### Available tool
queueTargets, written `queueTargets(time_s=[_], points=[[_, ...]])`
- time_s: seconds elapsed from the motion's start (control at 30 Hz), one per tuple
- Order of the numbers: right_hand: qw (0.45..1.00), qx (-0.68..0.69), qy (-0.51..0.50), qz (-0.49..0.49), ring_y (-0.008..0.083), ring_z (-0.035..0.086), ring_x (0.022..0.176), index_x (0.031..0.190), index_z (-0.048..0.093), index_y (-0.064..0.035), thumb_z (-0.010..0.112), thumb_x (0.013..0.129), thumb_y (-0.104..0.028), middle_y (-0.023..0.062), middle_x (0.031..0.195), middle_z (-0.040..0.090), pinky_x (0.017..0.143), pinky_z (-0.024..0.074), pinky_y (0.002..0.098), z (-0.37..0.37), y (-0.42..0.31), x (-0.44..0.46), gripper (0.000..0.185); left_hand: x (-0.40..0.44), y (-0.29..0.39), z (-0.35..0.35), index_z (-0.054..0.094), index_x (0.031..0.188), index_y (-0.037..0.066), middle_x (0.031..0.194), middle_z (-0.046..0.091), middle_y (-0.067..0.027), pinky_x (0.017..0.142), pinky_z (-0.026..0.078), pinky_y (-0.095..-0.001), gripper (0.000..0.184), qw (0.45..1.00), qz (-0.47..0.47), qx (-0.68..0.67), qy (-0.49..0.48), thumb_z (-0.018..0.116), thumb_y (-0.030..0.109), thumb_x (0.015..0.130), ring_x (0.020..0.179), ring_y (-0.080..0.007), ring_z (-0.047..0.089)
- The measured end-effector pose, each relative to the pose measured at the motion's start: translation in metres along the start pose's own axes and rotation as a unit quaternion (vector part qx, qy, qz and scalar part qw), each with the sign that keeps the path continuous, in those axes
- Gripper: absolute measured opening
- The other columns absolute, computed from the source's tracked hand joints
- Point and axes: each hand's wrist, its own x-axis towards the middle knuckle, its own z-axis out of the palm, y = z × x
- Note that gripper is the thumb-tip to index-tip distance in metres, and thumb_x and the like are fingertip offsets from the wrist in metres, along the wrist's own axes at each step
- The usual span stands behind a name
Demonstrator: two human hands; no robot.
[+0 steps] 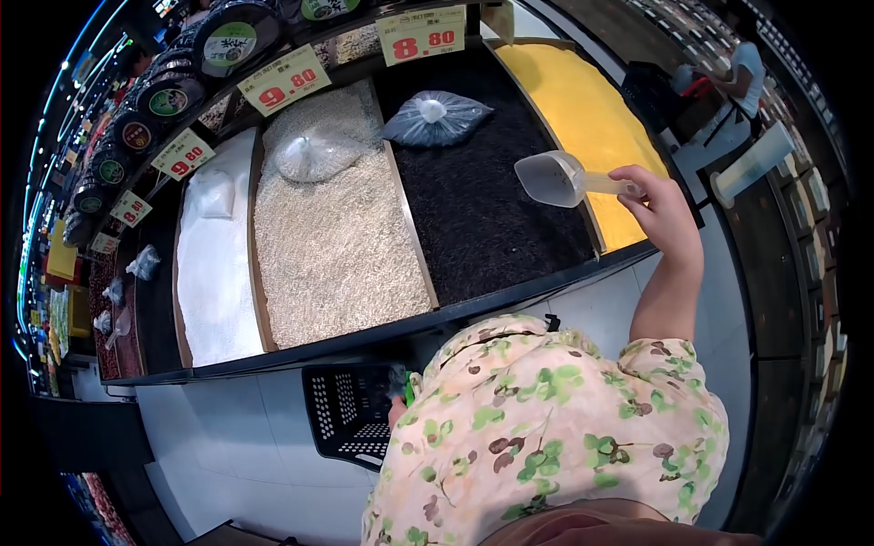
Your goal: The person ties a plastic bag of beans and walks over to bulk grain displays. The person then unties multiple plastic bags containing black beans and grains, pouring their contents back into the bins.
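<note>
My right hand (664, 211) is closed around the handle of a clear plastic scoop (552, 178). The scoop hangs over the border between the bin of black grain (492, 232) and the bin of yellow grain (583, 100). Its bowl points left, above the black grain, and looks empty. A knotted clear plastic bag (437, 118) lies on the black grain, left of the scoop. Low beside my body, my left hand (397, 411) shows only in part, next to a black shopping basket (341, 437) and something green; my shirt hides its fingers.
Left of the black grain are bins of pale flaky grain (337, 241) and white grain (214, 282), each with a plastic bag on top. Price signs (421, 36) line the back edge. A person (742, 82) stands at the far right, near a display counter (783, 291).
</note>
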Motion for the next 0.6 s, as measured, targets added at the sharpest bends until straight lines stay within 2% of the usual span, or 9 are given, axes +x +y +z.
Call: queueTargets(time_s=[0.1, 0.2, 0.3, 0.33, 0.37, 0.43, 0.5, 0.6], points=[[0.998, 0.035, -0.004, 0.051, 0.0138, 0.057, 0.070, 0.103, 0.058, -0.0034, 0.060, 0.078, 0.001, 0.0060, 0.074, 0.058, 0.066, 0.0464, 0.0257, -0.005, 0.003, -0.008, 0.025, 0.009, -0.002, -0.011, 0.062, 0.103, 0.005, 0.091, 0.064, -0.0190, 0.075, 0.049, -0.0406, 0.046, 0.997, 0.012, 0.050, -0.058, 0.062, 0.040, 0.074, 0.088, -0.0355, 0.061], [0.993, 0.095, 0.009, 0.063, 0.0138, 0.059, 0.072, 0.104, 0.058, -0.0042, 0.062, 0.079, -0.003, 0.0067, 0.074, 0.059, 0.065, 0.0465, 0.0263, -0.005, 0.024, -0.017, 0.025, 0.015, 0.015, -0.036, 0.062, 0.104, 0.007, 0.093, 0.064, -0.0178, 0.075, 0.049, -0.0402, 0.045, 0.972, 0.045, 0.183, -0.139, 0.061, 0.042, 0.075, 0.089, -0.0346, 0.061], [0.981, 0.181, 0.020, 0.073, 0.0121, 0.058, 0.073, 0.106, 0.058, -0.0026, 0.062, 0.079, -0.006, 0.0043, 0.076, 0.058, 0.067, 0.0468, 0.0250, -0.006, 0.035, -0.025, 0.027, -0.029, 0.112, -0.098, 0.062, 0.104, 0.005, 0.090, 0.065, -0.0159, 0.075, 0.048, -0.0391, 0.039, 0.978, 0.149, 0.142, -0.030, 0.061, 0.035, 0.078, 0.088, -0.0321, 0.061], [0.975, 0.210, 0.027, 0.073, 0.0118, 0.058, 0.073, 0.106, 0.057, -0.0020, 0.061, 0.080, -0.006, 0.0038, 0.076, 0.058, 0.068, 0.0471, 0.0245, -0.005, 0.036, -0.027, 0.027, -0.028, 0.130, -0.107, 0.062, 0.103, 0.003, 0.090, 0.064, -0.0148, 0.076, 0.048, -0.0379, 0.035, 0.974, 0.217, 0.059, 0.013, 0.062, 0.029, 0.079, 0.088, -0.0306, 0.061], [0.968, 0.238, 0.034, 0.074, 0.0115, 0.058, 0.073, 0.106, 0.057, -0.0014, 0.061, 0.080, -0.006, 0.0033, 0.077, 0.058, 0.069, 0.0473, 0.0241, -0.005, 0.038, -0.030, 0.027, -0.027, 0.145, -0.113, 0.062, 0.102, 0.002, 0.090, 0.064, -0.0138, 0.076, 0.047, -0.0366, 0.031, 0.958, 0.282, -0.025, 0.055, 0.063, 0.023, 0.079, 0.089, -0.0290, 0.060], [0.960, 0.267, 0.031, 0.073, 0.0116, 0.060, 0.076, 0.108, 0.057, -0.0011, 0.060, 0.081, -0.006, 0.0033, 0.078, 0.058, 0.072, 0.0481, 0.0230, -0.005, 0.040, -0.037, 0.028, -0.025, 0.184, -0.122, 0.060, 0.104, 0.000, 0.093, 0.062, -0.0142, 0.079, 0.046, -0.0359, 0.030, 0.910, 0.397, -0.071, 0.099, 0.064, 0.013, 0.077, 0.091, -0.0298, 0.059], [0.953, 0.294, 0.032, 0.067, 0.0115, 0.060, 0.077, 0.108, 0.057, -0.0017, 0.060, 0.081, -0.006, 0.0035, 0.078, 0.058, 0.072, 0.0480, 0.0224, -0.007, 0.040, -0.043, 0.028, -0.021, 0.225, -0.121, 0.055, 0.113, -0.001, 0.107, 0.059, -0.0172, 0.086, 0.045, -0.0374, 0.038, 0.836, 0.532, -0.046, 0.123, 0.064, 0.010, 0.078, 0.100, -0.0311, 0.057], [0.943, 0.326, 0.027, 0.058, 0.0112, 0.061, 0.079, 0.109, 0.057, -0.0025, 0.060, 0.081, -0.005, 0.0046, 0.080, 0.061, 0.072, 0.0478, 0.0222, -0.008, 0.038, -0.053, 0.028, -0.032, 0.295, -0.109, 0.042, 0.128, 0.000, 0.128, 0.045, -0.0185, 0.097, 0.037, -0.0390, 0.060, 0.755, 0.654, 0.006, 0.049, 0.066, 0.011, 0.074, 0.119, -0.0341, 0.044]])
